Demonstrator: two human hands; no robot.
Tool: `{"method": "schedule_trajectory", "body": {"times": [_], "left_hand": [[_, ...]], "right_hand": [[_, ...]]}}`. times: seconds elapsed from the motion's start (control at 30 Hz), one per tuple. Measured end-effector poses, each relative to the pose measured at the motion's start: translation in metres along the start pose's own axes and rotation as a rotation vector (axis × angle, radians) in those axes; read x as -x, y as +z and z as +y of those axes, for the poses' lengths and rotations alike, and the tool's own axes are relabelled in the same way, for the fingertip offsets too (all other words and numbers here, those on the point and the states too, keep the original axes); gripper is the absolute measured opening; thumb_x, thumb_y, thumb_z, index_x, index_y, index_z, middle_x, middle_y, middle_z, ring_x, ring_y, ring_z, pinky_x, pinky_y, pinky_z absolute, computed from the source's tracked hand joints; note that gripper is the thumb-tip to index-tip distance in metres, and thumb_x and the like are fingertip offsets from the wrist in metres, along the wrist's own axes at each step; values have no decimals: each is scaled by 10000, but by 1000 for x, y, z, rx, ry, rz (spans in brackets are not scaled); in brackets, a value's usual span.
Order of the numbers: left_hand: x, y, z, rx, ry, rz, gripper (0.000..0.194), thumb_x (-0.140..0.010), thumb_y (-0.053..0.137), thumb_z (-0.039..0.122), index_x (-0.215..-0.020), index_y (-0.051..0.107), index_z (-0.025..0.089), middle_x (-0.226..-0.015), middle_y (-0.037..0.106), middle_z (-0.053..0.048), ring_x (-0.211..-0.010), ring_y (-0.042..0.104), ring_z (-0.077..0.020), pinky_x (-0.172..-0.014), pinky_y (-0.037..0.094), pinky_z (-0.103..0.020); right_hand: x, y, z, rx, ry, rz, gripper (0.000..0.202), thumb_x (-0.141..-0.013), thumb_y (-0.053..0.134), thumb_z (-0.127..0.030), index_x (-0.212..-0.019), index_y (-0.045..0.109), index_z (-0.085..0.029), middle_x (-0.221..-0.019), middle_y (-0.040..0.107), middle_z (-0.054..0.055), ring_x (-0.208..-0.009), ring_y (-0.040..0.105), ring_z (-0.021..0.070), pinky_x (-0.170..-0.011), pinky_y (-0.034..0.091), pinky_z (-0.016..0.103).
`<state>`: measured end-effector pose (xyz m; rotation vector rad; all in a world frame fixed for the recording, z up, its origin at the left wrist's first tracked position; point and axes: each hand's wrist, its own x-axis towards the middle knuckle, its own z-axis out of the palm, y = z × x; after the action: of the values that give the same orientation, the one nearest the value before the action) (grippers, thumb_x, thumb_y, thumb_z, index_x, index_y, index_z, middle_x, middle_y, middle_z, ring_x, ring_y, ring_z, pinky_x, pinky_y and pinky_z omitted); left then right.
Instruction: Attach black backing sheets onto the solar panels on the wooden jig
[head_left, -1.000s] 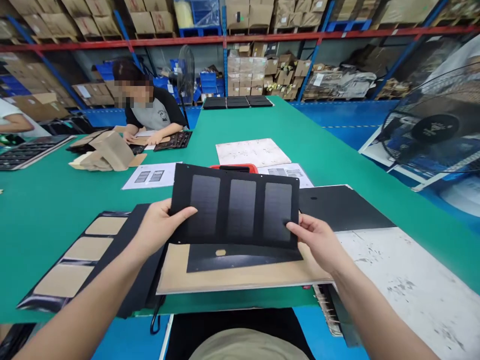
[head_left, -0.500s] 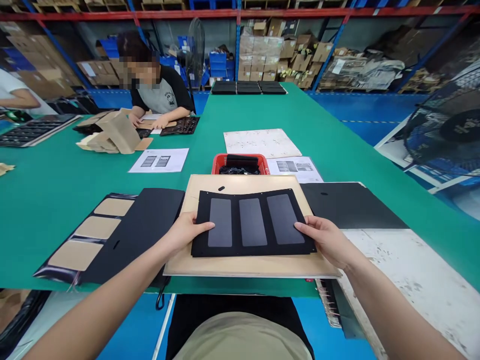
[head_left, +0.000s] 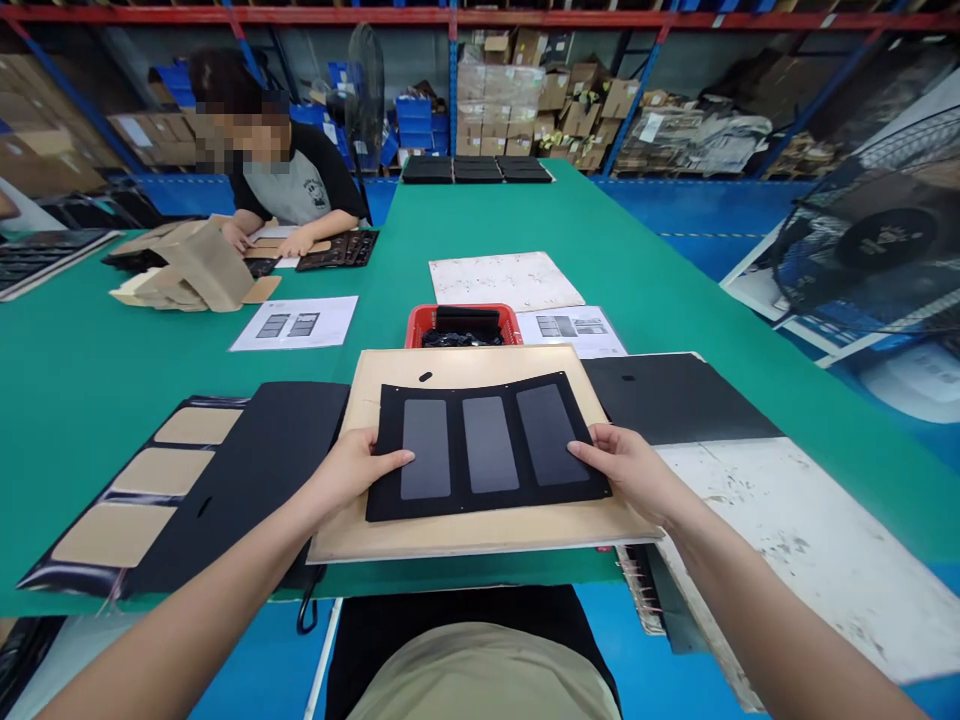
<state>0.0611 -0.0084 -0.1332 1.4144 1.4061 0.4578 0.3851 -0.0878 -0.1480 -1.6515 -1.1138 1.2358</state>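
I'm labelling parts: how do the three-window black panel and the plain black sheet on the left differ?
The left hand and right hand hold the three-window black panel, while the plain black sheet lies unheld. The panel carries three grey rectangles; the sheet has only a small slot-like mark. Both are black.

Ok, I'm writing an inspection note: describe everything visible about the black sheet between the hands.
The black sheet is thin, matte and roughly rectangular, perhaps fabric or plastic, with three smoother dark grey panels side by side and small pale dots near its edges. Its far edge curves slightly. It lies over a tan board, apparently resting on it. The left hand and right hand grip its ends, thumbs on top.
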Motion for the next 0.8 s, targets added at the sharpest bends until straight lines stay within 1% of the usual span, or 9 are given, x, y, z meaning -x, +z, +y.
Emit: {"method": "schedule_trajectory", "body": {"times": [0.13, 0.27, 0.4, 0.53, 0.6, 0.67, 0.7, 0.77, 0.8], "left_hand": [[-4, -1, -4, -19, 9, -9, 448, -573, 758, 504, -860, 698, 165, -886, 745, -76, -835, 694, -296, -693, 577, -360], [-6, -3, -6, -102, -2, -2, 462, -584, 742, 543, -835, 694, 159, -871, 743, -93, -829, 692, -309, -686, 572, -371], [-5, -3, -3, -109, 7, -24, 483, -595, 730, 563, -867, 688, 165, -910, 741, -94, -845, 693, -300, -691, 574, -359], [-3, -2, 2, -154, 2, -12, 453, -588, 727, 578, -811, 686, 185, -838, 746, -73, -781, 700, -288, -617, 570, -325], [-3, -2, 4, -171, 11, -15, 451, -586, 723, 588, -803, 685, 194, -837, 746, -71, -783, 700, -293, -611, 571, -326], [-4, -3, 4, -186, 15, -20, 454, -578, 720, 604, -779, 681, 198, -835, 746, -78, -793, 698, -309, -616, 574, -340], [-4, -4, 4, -198, 14, -22, 458, -578, 716, 612, -771, 679, 199, -834, 746, -83, -795, 697, -317, -618, 575, -347], [-6, -5, 3, -226, 14, -29, 470, -585, 704, 629, -776, 678, 200, -835, 745, -90, -790, 696, -325, -615, 573, -356], [-7, -5, 2, -232, 15, -38, 475, -594, 697, 633, -789, 680, 200, -841, 744, -93, -787, 696, -325, -616, 573, -357]], "right_hand": [[0, 1, -2, 114, -43, 31, 347, -682, 665, -551, -677, 559, -221, -624, 597, 15, -673, 582, 222, -583, 458, 322], [1, 0, -2, 188, -52, 42, 364, -704, 631, -553, -644, 499, -220, -598, 545, 1, -612, 534, 183, -544, 405, 285], [0, 0, 2, 227, -73, 64, 358, -723, 621, -519, -632, 449, -219, -581, 491, -17, -558, 471, 148, -518, 347, 266], [-1, -1, 0, 256, -96, 65, 373, -736, 615, -458, -601, 358, -223, -551, 391, -54, -509, 377, 108, -493, 273, 249], [0, -4, -5, 297, -81, 51, 398, -754, 592, -445, -582, 307, -226, -525, 338, -67, -482, 335, 95, -476, 241, 246], [0, -10, -11, 337, -59, -5, 401, -800, 529, -455, -564, 301, -226, -495, 345, -64, -459, 352, 98, -468, 255, 248], [0, -13, -14, 365, -50, -42, 393, -827, 490, -448, -554, 319, -223, -485, 377, -56, -458, 390, 105, -473, 283, 249], [0, -19, -19, 445, -38, -89, 375, -856, 455, -392, -537, 367, -215, -486, 463, -33, -485, 477, 123, -506, 341, 250], [-1, -21, -20, 490, -33, -91, 354, -853, 466, -350, -536, 392, -212, -493, 500, -24, -504, 511, 130, -525, 359, 250]]}}
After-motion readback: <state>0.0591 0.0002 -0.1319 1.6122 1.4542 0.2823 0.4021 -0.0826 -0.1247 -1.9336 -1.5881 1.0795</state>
